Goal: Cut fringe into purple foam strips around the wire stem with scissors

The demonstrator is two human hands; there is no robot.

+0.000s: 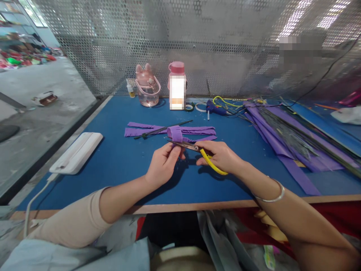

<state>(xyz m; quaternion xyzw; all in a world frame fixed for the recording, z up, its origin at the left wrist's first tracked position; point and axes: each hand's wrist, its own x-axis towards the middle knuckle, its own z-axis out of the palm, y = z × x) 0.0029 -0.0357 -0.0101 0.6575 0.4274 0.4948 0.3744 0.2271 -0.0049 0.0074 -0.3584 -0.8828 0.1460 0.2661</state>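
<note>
Between the fingers of my left hand (163, 163) is pinched a curled purple strip (175, 133), its loop standing up above my fingertips. My right hand (222, 156) grips scissors with yellow handles (210, 163), and the blades (184, 144) lie across the strip just over my left fingers. Whether the blades are cutting into the strip cannot be made out. Behind my hands, several purple strips with crinkled edges (138, 131) lie flat on the blue table, with a thin dark stem (162, 130) across them.
A white power strip (76, 153) with a cable lies at left. Along the back stand a small glue bottle (131, 89), a pink-lidded jug (148, 90), a pink bottle (176, 67), a phone (177, 92), tape (188, 107) and a blue glue gun (216, 108). Purple sheets (270, 128) and dark stems cover the right.
</note>
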